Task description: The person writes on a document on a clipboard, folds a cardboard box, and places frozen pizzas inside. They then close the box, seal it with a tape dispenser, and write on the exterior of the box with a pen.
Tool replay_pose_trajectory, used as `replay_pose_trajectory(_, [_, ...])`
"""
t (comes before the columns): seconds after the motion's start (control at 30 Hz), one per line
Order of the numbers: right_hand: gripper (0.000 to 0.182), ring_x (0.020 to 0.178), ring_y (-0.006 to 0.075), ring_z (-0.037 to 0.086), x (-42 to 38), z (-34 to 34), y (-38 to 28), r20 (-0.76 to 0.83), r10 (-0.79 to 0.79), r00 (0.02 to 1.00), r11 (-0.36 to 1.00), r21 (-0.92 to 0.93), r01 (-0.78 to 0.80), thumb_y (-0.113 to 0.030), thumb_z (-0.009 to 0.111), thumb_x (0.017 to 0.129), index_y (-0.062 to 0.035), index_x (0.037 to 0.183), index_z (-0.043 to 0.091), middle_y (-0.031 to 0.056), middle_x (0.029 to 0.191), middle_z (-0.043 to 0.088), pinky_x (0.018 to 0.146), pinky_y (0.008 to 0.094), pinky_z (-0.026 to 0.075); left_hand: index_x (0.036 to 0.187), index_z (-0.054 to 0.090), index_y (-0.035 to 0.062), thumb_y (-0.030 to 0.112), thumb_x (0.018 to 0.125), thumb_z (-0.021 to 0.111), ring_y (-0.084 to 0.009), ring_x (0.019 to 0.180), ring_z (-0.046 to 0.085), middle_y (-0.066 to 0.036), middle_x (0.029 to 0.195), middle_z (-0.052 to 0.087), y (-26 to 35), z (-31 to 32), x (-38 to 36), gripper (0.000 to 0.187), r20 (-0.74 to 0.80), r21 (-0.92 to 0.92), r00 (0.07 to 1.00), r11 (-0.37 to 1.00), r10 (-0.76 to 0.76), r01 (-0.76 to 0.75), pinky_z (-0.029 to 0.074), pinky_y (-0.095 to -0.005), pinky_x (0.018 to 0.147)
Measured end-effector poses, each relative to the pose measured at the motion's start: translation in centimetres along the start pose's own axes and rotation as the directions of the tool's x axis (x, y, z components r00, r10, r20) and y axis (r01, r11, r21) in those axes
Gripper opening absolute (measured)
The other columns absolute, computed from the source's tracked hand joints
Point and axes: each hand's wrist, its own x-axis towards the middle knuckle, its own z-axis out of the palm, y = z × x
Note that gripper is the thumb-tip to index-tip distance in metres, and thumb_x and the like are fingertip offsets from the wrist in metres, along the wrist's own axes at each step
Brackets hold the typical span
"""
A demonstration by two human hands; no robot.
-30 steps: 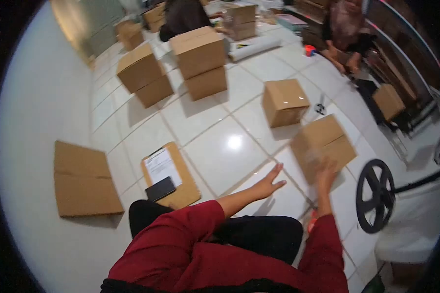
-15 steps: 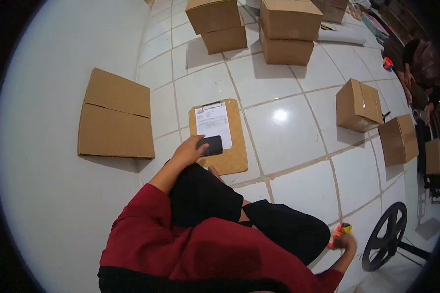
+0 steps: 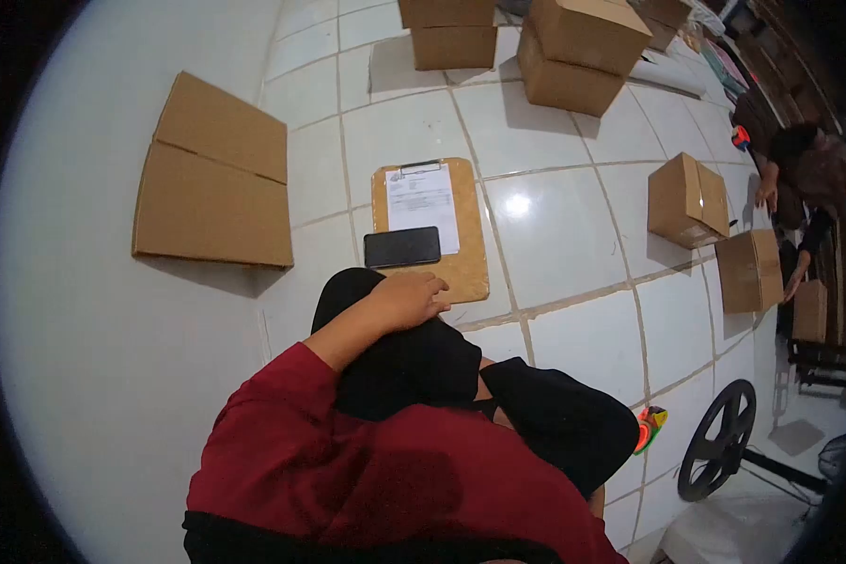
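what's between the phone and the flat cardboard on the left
Bare white floor tile and nothing else, in the head view. The phone lies on the clipboard; the flat cardboard lies apart.

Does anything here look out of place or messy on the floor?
Little stands out. A phone lies across the lower edge of the paper on the clipboard, just beyond the left hand resting on the knee. Two boxes at right sit at odd angles instead of stacked. Nothing looks spilled or damaged.

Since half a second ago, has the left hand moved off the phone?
Yes. The left hand has pulled back from the phone toward the person's knee, and now sits below the clipboard's near edge, apart from the phone.
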Motion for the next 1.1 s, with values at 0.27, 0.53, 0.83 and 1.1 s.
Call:
replay_pose_trajectory(0.27, [0.021,0.061,0.0278,0.057,0.8,-8.8,-7.8,-0.067,-0.081,0.994,0.909,-0.413,0.047,-0.019,0.061,0.065,0.0008,0.070,0.057,0.0179,0.068,0.057,0.054,0.0395,0.044,0.094,0.054,0.0054,0.033,0.077,0.050,-0.0271,0.080,0.054,-0.011,0.084,0.056,1.7,2.8,-1.3,0.033,0.034,0.070,0.909,0.907,0.414,-0.416,0.042,-0.0373,0.071])
replay_pose_trajectory(0.53, [0.019,0.065,0.0332,0.056,-3.3,-10.3,-38.2,0.004,-0.714,0.700,0.393,-0.825,0.406,-0.012,0.060,0.062,0.0035,0.070,0.053,0.0188,0.067,0.056,0.059,0.0374,0.044,0.096,0.052,0.0040,0.034,0.079,0.047,-0.0274,0.079,0.054,-0.011,0.083,0.054,0.8,1.8,0.3,0.035,0.112,-0.145,0.886,0.889,0.450,-0.434,0.042,-0.0369,0.070])
replay_pose_trajectory(0.83, [0.019,0.075,0.0140,0.049,0.4,14.9,-62.2,0.138,-0.871,0.472,0.362,0.830,0.425,0.001,0.055,0.072,-0.0050,0.088,0.047,0.0045,0.081,0.048,0.068,0.0265,0.042,0.106,0.048,0.0063,0.035,0.081,0.044,-0.0258,0.089,0.051,-0.011,0.093,0.052,-1.1,1.2,2.1,0.038,0.166,-0.465,0.880,0.822,0.445,-0.328,0.040,-0.0371,0.074])
replay_pose_trajectory(1.1, [0.013,0.060,0.0116,0.049,0.7,20.9,-64.8,-0.011,-0.831,0.556,0.358,0.754,0.550,0.004,0.055,0.072,-0.0036,0.077,0.045,0.0044,0.069,0.050,0.057,0.0225,0.042,0.109,0.047,0.0067,0.037,0.083,0.043,-0.0221,0.084,0.050,-0.009,0.092,0.049,-1.2,1.4,2.5,0.040,0.177,-0.458,0.873,0.823,0.455,-0.336,0.040,-0.0339,0.073])
